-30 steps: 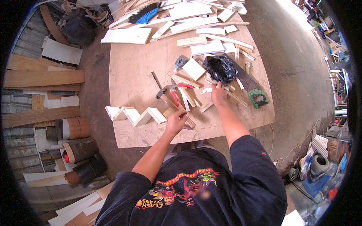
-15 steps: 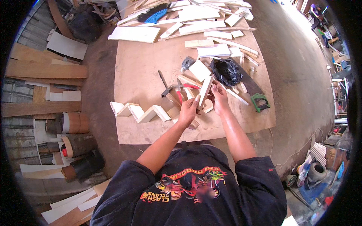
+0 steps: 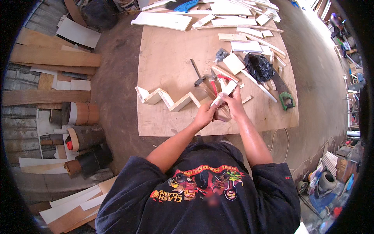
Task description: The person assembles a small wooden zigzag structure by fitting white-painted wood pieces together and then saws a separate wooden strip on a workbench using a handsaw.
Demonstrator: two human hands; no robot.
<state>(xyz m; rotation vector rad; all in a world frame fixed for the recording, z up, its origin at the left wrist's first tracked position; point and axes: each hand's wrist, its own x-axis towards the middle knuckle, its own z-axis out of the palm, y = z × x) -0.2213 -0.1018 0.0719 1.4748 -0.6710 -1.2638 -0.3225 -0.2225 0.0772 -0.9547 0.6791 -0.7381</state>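
Both my hands grip a short pale wood strip [image 3: 227, 92] over the table's near part. My left hand [image 3: 205, 116] closes on its lower end, and my right hand [image 3: 233, 103] holds it higher up with the thumb on top. A zigzag of joined wood boards [image 3: 181, 102] stands left of my hands, its right end close to my left hand. Just beyond lie a hammer [image 3: 200, 81] and red-handled pliers [image 3: 213, 86], partly covered. Some wood pieces under my hands are mostly hidden.
On the plywood tabletop [image 3: 163, 50] sit a black plastic bag [image 3: 258, 68], a handsaw with green handle [image 3: 287, 101] and a small clear bag [image 3: 222, 54]. Offcuts [image 3: 233, 21] and a blue brush [image 3: 185, 5] fill the far end. Rolls [image 3: 83, 113] and boards line the left.
The view has swung, shifting the table right and up in the picture. My hands have come nearer the zigzag boards, and the wood strip is tilted farther over to the right.
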